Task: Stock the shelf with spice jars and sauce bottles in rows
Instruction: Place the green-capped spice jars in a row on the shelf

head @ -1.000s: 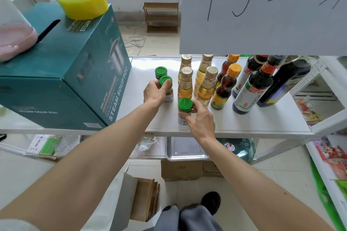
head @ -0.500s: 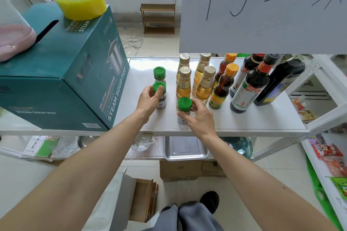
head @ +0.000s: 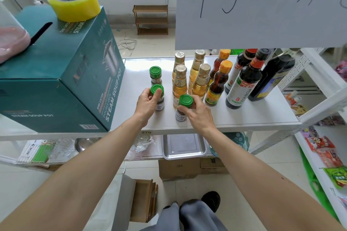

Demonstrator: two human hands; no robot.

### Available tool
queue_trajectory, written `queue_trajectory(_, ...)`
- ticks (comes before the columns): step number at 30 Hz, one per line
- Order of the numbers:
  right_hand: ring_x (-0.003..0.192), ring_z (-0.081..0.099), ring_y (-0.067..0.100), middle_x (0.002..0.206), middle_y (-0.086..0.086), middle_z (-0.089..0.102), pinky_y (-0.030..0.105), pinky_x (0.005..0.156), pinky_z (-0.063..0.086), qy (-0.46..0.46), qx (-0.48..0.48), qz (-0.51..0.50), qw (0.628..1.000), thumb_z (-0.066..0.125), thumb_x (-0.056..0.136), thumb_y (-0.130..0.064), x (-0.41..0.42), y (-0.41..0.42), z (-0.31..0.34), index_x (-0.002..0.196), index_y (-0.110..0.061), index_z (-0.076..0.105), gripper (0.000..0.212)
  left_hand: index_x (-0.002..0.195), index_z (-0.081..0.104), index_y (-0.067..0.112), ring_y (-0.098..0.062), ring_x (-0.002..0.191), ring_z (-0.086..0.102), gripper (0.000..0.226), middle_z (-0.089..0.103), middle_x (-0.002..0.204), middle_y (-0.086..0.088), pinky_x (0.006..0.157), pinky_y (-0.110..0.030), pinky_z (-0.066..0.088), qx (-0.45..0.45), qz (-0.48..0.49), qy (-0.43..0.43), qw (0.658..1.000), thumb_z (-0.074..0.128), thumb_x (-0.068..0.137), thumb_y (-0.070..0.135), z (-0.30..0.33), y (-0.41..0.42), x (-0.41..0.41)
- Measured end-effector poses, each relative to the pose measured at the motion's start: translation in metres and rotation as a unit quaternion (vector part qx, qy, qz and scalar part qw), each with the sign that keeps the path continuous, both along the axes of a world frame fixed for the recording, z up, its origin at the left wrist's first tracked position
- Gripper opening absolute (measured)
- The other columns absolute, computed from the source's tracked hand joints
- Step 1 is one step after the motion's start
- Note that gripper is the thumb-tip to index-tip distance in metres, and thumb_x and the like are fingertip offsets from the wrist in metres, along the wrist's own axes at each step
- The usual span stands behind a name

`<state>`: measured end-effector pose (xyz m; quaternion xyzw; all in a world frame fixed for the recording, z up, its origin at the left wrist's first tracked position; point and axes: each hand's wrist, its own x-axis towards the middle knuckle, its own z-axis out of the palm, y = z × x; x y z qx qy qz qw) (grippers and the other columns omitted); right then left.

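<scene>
Both forearms reach fwd from the near edge, elbows low, wrists roughly level w/ the white shelf point(head: 244, 116).

R hand point(head: 199, 110) sits near the shelf's front edge, fingers curled round the neck of a green-capped spice jar point(head: 183, 108), thumb on the near side under the cap. Jar is upright, base on the shelf, just in front of the gold-capped bottles.

L hand point(head: 147, 100) is a bit farther in and to the left, fingers wrapped on a second spice jar point(head: 158, 97), thumb lying over its green cap. That jar also stands upright on the shelf. Directly behind it, farther back, a third spice jar point(head: 155, 76) stands free, apart from the hand.

Right of the jars: four gold-capped bottles point(head: 200, 78) in two rows, then two orange-capped sauce bottles point(head: 217, 88), then dark soy bottles point(head: 244, 84) w/ red necks, and a big black bottle point(head: 270, 78) at far right.

Left of the hands a teal soup pot box point(head: 62, 73) sits on the shelf, a yellow tape roll point(head: 74, 3) on top.

Vs 0.5 s ago: L hand and its jar have come a little nearer and sit slightly more apart from the rear jar; R hand's grip and its jar's spot look abt the same.
</scene>
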<state>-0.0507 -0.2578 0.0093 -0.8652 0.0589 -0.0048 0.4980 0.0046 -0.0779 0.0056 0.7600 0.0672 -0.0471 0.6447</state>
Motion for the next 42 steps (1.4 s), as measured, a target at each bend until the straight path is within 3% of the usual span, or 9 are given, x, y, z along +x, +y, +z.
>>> queue_trajectory(8, 0.104, 0.062, 0.019, 0.115, 0.003, 0.066, 0.035, 0.091, 0.051, 0.013, 0.031, -0.008, 0.999, 0.068, 0.089, -0.035, -0.023, -0.022, 0.006, 0.125, -0.020, 0.051, 0.043, 0.114, 0.057, 0.018, -0.010, 0.097, 0.060, 0.029, 0.064, 0.109, 0.000, 0.084, -0.028, 0.049, -0.008, -0.031, 0.000, 0.999, 0.053, 0.096, 0.039, 0.004, -0.016, -0.031)
queue_trajectory(14, 0.097, 0.064, 0.020, 0.106, 0.002, 0.069, 0.037, 0.086, 0.053, -0.001, 0.021, -0.030, 0.999, 0.070, 0.087, -0.037, -0.049, -0.064, 0.011, 0.116, -0.018, 0.056, 0.037, 0.117, 0.060, 0.014, -0.009, 0.096, 0.064, 0.032, 0.068, 0.104, 0.003, 0.087, -0.032, 0.054, -0.042, -0.056, 0.013, 0.997, 0.055, 0.096, 0.037, 0.009, -0.057, -0.064)
queue_trajectory(17, 0.094, 0.065, 0.019, 0.103, 0.002, 0.070, 0.036, 0.083, 0.053, -0.009, 0.021, -0.050, 0.998, 0.071, 0.086, -0.036, -0.072, -0.098, 0.018, 0.113, -0.017, 0.057, 0.036, 0.116, 0.061, 0.013, -0.007, 0.091, 0.065, 0.030, 0.068, 0.100, 0.004, 0.081, -0.026, 0.055, -0.050, -0.087, 0.009, 0.995, 0.056, 0.096, 0.035, 0.014, -0.096, -0.084)
queue_trajectory(21, 0.092, 0.064, 0.018, 0.099, -0.001, 0.068, 0.034, 0.082, 0.052, -0.010, 0.019, -0.091, 0.996, 0.072, 0.086, -0.033, -0.108, -0.157, 0.025, 0.113, -0.016, 0.057, 0.035, 0.112, 0.063, 0.015, -0.017, 0.094, 0.067, 0.028, 0.069, 0.101, -0.003, 0.083, -0.033, 0.058, -0.055, -0.147, 0.020, 0.987, 0.057, 0.095, 0.036, 0.017, -0.159, -0.110)
queue_trajectory(24, 0.090, 0.064, 0.017, 0.098, -0.002, 0.069, 0.027, 0.075, 0.047, -0.004, 0.009, -0.136, 0.991, 0.072, 0.085, -0.035, -0.138, -0.207, 0.028, 0.112, -0.016, 0.059, 0.035, 0.111, 0.063, 0.015, -0.016, 0.089, 0.067, 0.025, 0.070, 0.099, -0.005, 0.074, -0.024, 0.055, -0.057, -0.185, 0.030, 0.981, 0.055, 0.097, 0.034, 0.019, -0.213, -0.129)
queue_trajectory(29, 0.093, 0.064, 0.015, 0.101, -0.002, 0.069, 0.029, 0.082, 0.051, -0.001, -0.001, -0.216, 0.976, 0.074, 0.083, -0.035, -0.196, -0.291, 0.029, 0.115, -0.017, 0.060, 0.039, 0.104, 0.067, 0.018, -0.029, 0.098, 0.069, 0.023, 0.072, 0.103, -0.011, 0.089, -0.045, 0.056, -0.058, -0.248, 0.044, 0.966, 0.059, 0.094, 0.037, 0.019, -0.306, -0.161)
queue_trajectory(32, 0.091, 0.064, 0.019, 0.098, 0.001, 0.069, 0.033, 0.081, 0.050, -0.003, -0.013, -0.259, 0.966, 0.073, 0.083, -0.034, -0.230, -0.336, 0.030, 0.109, -0.012, 0.059, 0.037, 0.099, 0.067, 0.018, -0.025, 0.090, 0.066, 0.015, 0.069, 0.097, -0.010, 0.086, -0.045, 0.053, -0.073, -0.290, 0.039, 0.954, 0.057, 0.097, 0.030, 0.022, -0.361, -0.183)
queue_trajectory(36, 0.088, 0.061, 0.017, 0.095, 0.000, 0.065, 0.020, 0.071, 0.045, -0.021, -0.009, -0.317, 0.948, 0.072, 0.086, -0.028, -0.273, -0.387, 0.039, 0.111, -0.011, 0.059, 0.032, 0.108, 0.064, 0.018, -0.020, 0.094, 0.064, 0.021, 0.069, 0.101, -0.004, 0.080, -0.037, 0.053, -0.053, -0.352, 0.036, 0.934, 0.056, 0.097, 0.034, 0.027, -0.430, -0.206)
queue_trajectory(42, 0.091, 0.065, 0.020, 0.098, 0.001, 0.070, 0.040, 0.083, 0.052, -0.035, -0.016, -0.419, 0.907, 0.074, 0.082, -0.034, -0.322, -0.463, 0.044, 0.108, -0.017, 0.061, 0.033, 0.093, 0.065, 0.021, -0.018, 0.086, 0.057, 0.025, 0.061, 0.093, -0.006, 0.089, -0.053, 0.053, -0.030, -0.445, 0.014, 0.895, 0.058, 0.092, 0.045, 0.042, -0.535, -0.226)
